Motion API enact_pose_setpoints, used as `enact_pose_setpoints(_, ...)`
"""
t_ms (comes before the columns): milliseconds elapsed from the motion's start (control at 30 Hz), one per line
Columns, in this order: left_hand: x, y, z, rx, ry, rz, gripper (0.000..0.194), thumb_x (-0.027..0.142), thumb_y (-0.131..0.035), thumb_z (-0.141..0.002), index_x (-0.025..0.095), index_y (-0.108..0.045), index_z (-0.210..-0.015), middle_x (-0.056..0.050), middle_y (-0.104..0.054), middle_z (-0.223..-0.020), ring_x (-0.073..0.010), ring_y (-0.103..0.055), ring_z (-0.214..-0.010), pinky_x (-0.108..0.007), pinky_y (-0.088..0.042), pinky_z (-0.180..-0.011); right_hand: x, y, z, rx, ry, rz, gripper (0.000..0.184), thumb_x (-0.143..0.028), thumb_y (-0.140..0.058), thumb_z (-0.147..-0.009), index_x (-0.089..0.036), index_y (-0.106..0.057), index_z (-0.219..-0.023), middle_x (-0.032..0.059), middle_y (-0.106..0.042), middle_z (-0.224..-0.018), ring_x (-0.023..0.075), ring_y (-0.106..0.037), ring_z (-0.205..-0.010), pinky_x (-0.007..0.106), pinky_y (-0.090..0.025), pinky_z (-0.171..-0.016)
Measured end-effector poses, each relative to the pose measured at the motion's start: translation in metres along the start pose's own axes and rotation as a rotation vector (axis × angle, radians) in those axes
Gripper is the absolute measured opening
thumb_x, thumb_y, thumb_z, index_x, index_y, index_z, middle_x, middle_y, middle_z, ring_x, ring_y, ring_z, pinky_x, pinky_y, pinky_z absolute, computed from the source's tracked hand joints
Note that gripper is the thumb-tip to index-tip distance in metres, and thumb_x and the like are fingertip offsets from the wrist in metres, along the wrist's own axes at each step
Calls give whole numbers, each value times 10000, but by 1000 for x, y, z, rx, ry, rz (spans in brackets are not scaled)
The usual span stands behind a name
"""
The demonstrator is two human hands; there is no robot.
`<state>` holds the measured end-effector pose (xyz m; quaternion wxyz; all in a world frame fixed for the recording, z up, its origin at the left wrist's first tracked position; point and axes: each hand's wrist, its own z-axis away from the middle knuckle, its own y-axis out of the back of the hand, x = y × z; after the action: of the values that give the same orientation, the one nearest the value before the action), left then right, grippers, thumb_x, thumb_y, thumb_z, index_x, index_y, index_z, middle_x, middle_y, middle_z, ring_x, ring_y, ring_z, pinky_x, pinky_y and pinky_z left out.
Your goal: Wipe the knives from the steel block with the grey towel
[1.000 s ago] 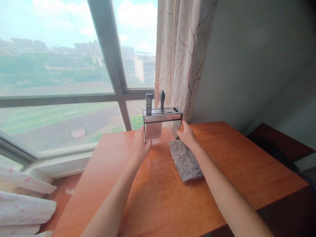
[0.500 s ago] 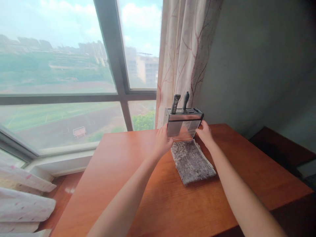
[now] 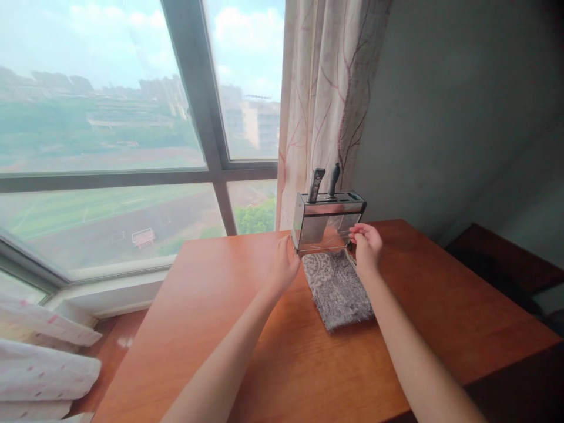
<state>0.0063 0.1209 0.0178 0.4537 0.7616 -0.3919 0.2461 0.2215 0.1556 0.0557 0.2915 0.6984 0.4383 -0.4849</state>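
Observation:
A knife holder [image 3: 319, 230] with clear front and dark metal trim stands upright at the table's far edge. Two dark-handled tools rise from its top: a flat-handled knife [image 3: 315, 185] and one with a rounded handle [image 3: 334, 179]. My left hand [image 3: 284, 267] is beside the holder's lower left corner, fingers stretched and apart, its fingertips at the corner. Before the holder's right part, my right hand [image 3: 368, 244] has loosely curled fingers and no visible object in them. A folded grey patterned cloth [image 3: 337, 291] lies just in front of the holder, partly behind my right wrist.
The brown wooden table [image 3: 220, 294] spreads beneath everything. Behind it hang a patterned curtain [image 3: 326, 88] and a large framed window [image 3: 215, 117]. A dark wall [image 3: 440, 117] closes the right side. More pale curtain fabric [image 3: 44, 364] is at lower left.
My right hand has left the holder's right side and come round in front of it. My left hand has shifted slightly down and left. The holder stays in about the same place.

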Motion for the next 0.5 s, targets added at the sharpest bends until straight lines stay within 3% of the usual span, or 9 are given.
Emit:
enact_pose_setpoints(100,0,6,17,-11,90,135,464,220,-526,-797,151,-456,-1250,-166,-548,-1244,-260,-555,-1119,-449,-473,-907,-12,-29,44,-198,-43,-43,173,-274,-465,-761,-174,-580,-843,53,-652,-769,161,-592,-660,264,-468,-593)
enact_pose_setpoints(233,15,20,31,-31,98,311,394,142,-501,-765,170,-547,-1154,-104,-638,-1100,-202,-617,-964,-350,-509,-814,-24,-76,97,-537,-18,-146,142,-180,-446,-693,-199,-585,-668,8,-624,-681,161,-587,-688,263,-469,-663)
enact_pose_setpoints(367,19,30,45,59,154,357,353,104,-488,-700,171,-599,-1028,-47,-667,-955,-175,-610,-844,-292,-495,-746,-19,-105,131,-574,-98,-187,151,-163,-409,-661,-211,-529,-582,-18,-544,-579,152,-522,-599,248,-424,-586)
enact_pose_setpoints(500,2,29,59,15,209,273,260,101,-479,-677,157,-616,-891,-14,-654,-801,-162,-587,-766,-258,-461,-700,2,-110,148,-575,-162,-201,137,-167,-404,-642,-197,-511,-562,-12,-533,-588,151,-509,-608,243,-402,-586)
